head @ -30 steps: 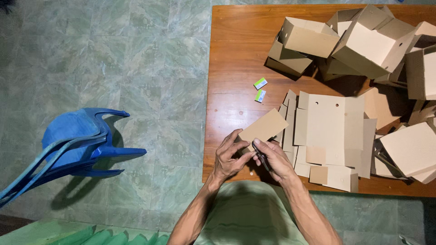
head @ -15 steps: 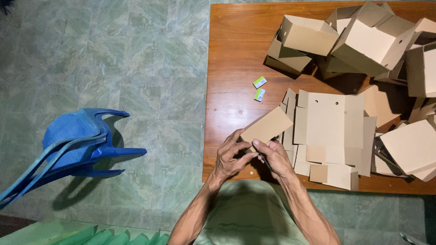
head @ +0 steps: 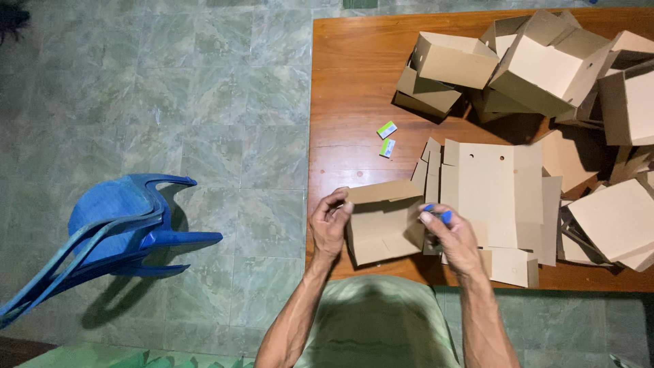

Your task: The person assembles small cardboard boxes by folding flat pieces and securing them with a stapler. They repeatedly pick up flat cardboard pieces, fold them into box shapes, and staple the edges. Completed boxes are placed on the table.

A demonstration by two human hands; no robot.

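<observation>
A small, partly folded brown cardboard box (head: 383, 221) is held over the near edge of the wooden table (head: 347, 88). My left hand (head: 330, 223) grips its left edge with the fingers curled over the top flap. My right hand (head: 451, 235) is at its right side, pinching a small blue object (head: 439, 213) between the fingertips. Just right of my hands lies a stack of flat, unfolded cardboard blanks (head: 492, 191).
A heap of assembled cardboard boxes (head: 538, 61) fills the table's far right. Two small green and white packets (head: 387, 138) lie on the bare wood. More flat cardboard (head: 616, 218) sits at the right edge. Stacked blue plastic chairs (head: 112, 235) stand on the tiled floor to the left.
The cardboard piece has been opened from a flat tilted sheet into a box shape. My hands have moved apart to its two sides, and the blue object now shows in my right fingers.
</observation>
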